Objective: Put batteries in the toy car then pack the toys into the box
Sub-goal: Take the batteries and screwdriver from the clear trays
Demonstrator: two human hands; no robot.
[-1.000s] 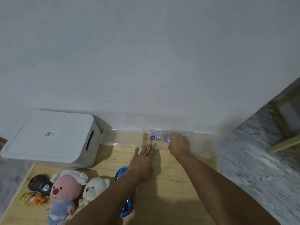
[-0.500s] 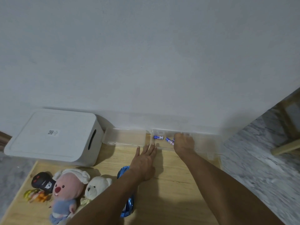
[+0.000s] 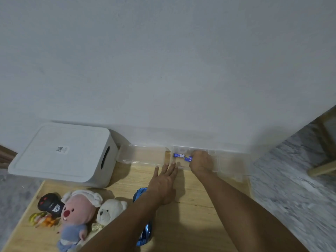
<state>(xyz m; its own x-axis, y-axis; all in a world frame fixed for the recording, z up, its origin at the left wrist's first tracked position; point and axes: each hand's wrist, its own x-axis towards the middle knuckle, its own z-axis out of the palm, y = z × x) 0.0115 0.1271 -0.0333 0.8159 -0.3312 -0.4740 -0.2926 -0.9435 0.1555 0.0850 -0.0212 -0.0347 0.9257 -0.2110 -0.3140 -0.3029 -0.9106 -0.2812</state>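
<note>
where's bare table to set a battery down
Bare wood lies between the left hand and right forearm, below the clear tray. The near-left corner is crowded with plush toys, under the white box.

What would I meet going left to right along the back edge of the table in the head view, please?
White storage box → empty clear tray → blue batteries in the clear case → right hand.
</note>
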